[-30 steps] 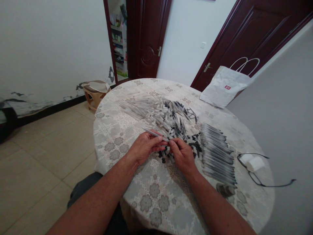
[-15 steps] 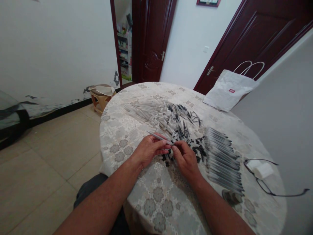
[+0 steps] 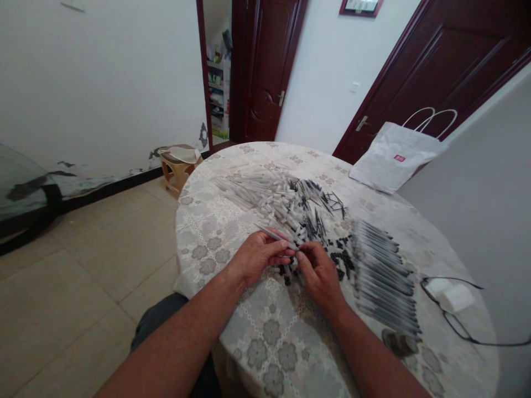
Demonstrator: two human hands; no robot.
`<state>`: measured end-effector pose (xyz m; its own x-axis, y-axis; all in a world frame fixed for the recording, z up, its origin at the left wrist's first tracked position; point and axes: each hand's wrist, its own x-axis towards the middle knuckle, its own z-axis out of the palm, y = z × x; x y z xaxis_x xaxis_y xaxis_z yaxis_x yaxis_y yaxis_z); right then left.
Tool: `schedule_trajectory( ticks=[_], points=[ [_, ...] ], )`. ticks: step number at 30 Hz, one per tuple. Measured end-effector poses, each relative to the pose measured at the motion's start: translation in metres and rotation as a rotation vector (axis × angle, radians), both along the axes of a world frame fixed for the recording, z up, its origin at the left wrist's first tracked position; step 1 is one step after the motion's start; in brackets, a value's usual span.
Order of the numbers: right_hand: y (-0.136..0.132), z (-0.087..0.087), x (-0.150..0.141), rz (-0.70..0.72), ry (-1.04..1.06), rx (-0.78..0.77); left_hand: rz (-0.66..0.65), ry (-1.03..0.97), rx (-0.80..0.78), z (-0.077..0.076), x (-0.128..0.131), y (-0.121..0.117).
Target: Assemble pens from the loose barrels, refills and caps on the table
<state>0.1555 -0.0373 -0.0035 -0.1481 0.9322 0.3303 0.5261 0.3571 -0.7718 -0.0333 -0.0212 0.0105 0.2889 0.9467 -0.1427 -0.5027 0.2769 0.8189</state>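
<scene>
Between my two hands is a slim pale pen [image 3: 274, 234], tilted with its tip up to the left. My left hand [image 3: 264, 254] is closed around the barrel, thumb on top. At the barrel's right end, my right hand [image 3: 317, 269] pinches with thumb and fingertips; any small part there is hidden. Just beyond my hands lies a heap of whitish pen barrels [image 3: 261, 190], with thin dark refills [image 3: 315, 225] beside it. Small black pieces [image 3: 342, 260] are scattered around my right hand. To the right, assembled-looking pens [image 3: 384, 276] lie in a row.
A patterned cloth covers the round table [image 3: 271, 354]. Eyeglasses [image 3: 460, 329] and folded white tissue [image 3: 454, 296] lie at the right, near a small dark round object [image 3: 399, 342]. A white paper bag [image 3: 394, 157] stands at the back right edge. A stool [image 3: 178, 168] is on the floor.
The view has shifted slightly, so everything sits a little lower and further right. Both hands keep nearly the same hold on the pen.
</scene>
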Motion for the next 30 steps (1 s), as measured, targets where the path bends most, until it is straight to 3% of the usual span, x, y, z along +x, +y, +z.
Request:
schedule_trajectory(
  ticks=[9, 13, 22, 30],
  points=[
    [-0.0022, 0.0038, -0.0011, 0.021, -0.003, -0.052, 0.006, 0.014, -0.003, 0.0017, 0.0011, -0.0009],
    [-0.0018, 0.0013, 0.0005, 0.009, 0.044, 0.005, 0.028, -0.003, 0.000, 0.0014, 0.0002, -0.0005],
    [-0.0026, 0.0062, -0.0011, 0.011, -0.114, 0.022, -0.009, 0.012, -0.005, 0.0024, 0.0014, -0.0018],
    [-0.0031, 0.0060, 0.0010, 0.020, -0.033, 0.019, 0.004, 0.004, -0.007, 0.0028, 0.0001, -0.0019]
  ],
)
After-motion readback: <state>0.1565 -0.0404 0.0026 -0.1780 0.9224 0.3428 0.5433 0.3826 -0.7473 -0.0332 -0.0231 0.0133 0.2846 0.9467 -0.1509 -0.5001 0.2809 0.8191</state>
